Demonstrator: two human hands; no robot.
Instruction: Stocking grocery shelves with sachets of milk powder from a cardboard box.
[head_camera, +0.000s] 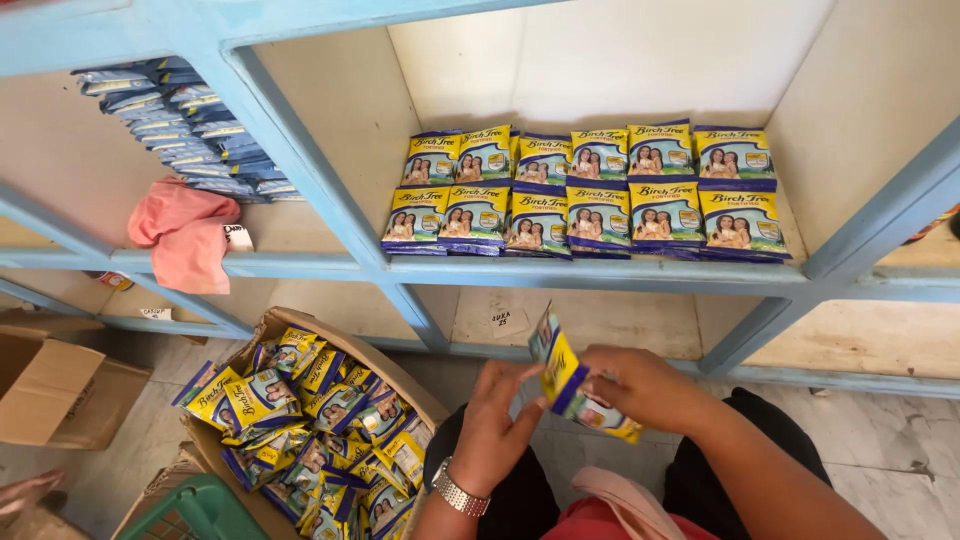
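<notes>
Gripping yellow-and-blue sachets (575, 385) in my right hand (640, 385), left hand (500, 415) pinching their edge; fingers hide the stack's count.

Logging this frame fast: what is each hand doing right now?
Left hand: fingertips touching the yellow-and-blue sachets; a full grip cannot be told.
Right hand: closed on the same sachets, holding them up.
</notes>
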